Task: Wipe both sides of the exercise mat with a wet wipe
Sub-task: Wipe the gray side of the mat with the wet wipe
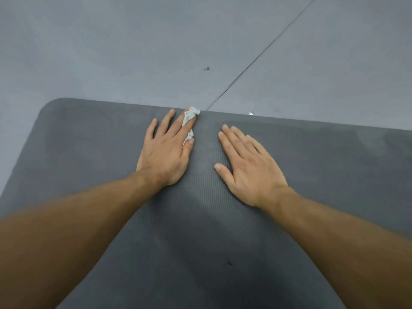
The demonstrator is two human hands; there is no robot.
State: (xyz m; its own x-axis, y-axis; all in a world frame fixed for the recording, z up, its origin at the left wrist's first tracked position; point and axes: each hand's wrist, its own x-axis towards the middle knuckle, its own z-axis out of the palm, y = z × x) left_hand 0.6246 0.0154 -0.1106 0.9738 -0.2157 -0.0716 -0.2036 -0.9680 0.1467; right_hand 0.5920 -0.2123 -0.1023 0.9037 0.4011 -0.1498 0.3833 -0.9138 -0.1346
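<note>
- While the left hand (pixel 165 152) lies flat with straight fingers, it presses a crumpled white wet wipe (pixel 189 114) onto the exercise mat (pixel 89 141), right at the mat's far edge. In the head view the right hand (pixel 247 166) lies flat on the mat near it, apart from it and holding nothing.
- Spread on the grey floor (pixel 133 52), the mat lies with one ribbed face up.
- Wiping of this face looks under way; whether it is the first or second side cannot be told.
- No brand, label or writing can be read.

Grey floor (pixel 111 52) — a thin dark seam (pixel 267 46) crosses it, small dark spot (pixel 206 68) nearby.
</note>
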